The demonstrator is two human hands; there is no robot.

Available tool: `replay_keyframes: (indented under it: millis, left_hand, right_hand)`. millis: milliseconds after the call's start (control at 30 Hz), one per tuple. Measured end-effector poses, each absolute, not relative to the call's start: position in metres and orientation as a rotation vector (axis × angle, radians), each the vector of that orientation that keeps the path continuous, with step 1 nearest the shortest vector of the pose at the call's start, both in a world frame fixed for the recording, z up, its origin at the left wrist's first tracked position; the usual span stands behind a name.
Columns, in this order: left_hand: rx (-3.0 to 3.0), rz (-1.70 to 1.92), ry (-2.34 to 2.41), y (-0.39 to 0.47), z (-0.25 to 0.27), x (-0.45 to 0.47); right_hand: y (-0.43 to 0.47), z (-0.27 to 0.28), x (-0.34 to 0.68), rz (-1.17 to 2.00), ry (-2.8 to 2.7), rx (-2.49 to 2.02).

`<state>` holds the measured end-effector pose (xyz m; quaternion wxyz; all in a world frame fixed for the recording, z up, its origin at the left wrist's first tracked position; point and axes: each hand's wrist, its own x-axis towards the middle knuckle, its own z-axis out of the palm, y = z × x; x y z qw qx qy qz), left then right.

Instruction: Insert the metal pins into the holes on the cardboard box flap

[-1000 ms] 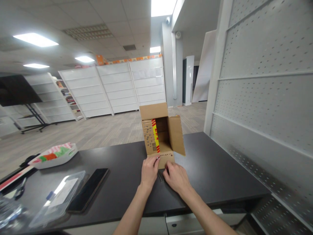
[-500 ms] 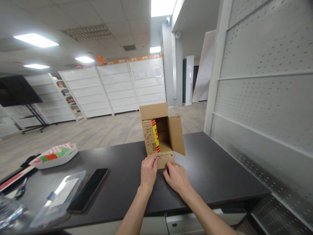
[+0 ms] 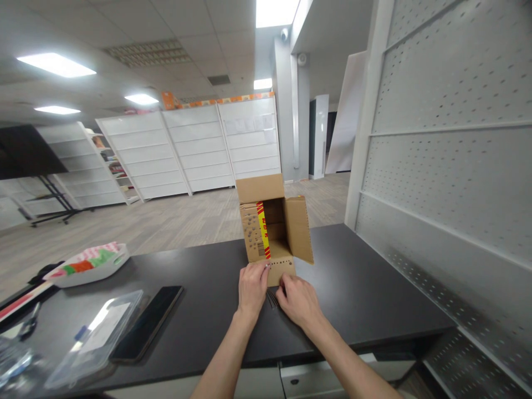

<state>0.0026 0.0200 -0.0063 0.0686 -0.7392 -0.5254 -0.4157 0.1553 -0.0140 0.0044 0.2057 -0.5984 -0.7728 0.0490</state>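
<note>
An open cardboard box [image 3: 261,189] lies on its side with its mouth facing me and its flaps spread. Yellow-and-red tape [image 3: 264,230] runs down its left flap, which is dotted with small grey spots. A row of small holes crosses the lower flap [image 3: 283,271]. My left hand [image 3: 251,291] is closed at that flap's left end, thumb and finger pinched; what is in them is too small to name. Curled by the flap's lower right edge, my right hand [image 3: 300,299] hides whatever its fingers hold. Several thin dark metal sticks [image 3: 272,298] lie between the hands.
To the left on the dark table [image 3: 199,310] lie a black phone [image 3: 147,323], a clear plastic case [image 3: 100,338] and a white basket [image 3: 93,271] of colourful items. Crumpled clear plastic [image 3: 16,360] sits at the left edge. A perforated white panel [image 3: 449,166] rises on the right.
The view has shifted slightly, so the surroundings sit a little further left. Both hands and the box keep nearly the same places.
</note>
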Motion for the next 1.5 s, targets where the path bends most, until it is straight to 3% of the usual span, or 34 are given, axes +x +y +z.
replay_keyframes:
  millis: [800, 1500]
  left_hand:
    - [-2.159, -1.370, -1.635, 0.025, -0.012, 0.004]
    - [-2.158, -1.163, -1.593, 0.016, -0.007, 0.007]
  right_hand:
    - [-0.013, 0.002, 0.156, 0.135, -2.142, -1.646]
    - [-0.013, 0.003, 0.155, 0.126, -2.141, -1.662]
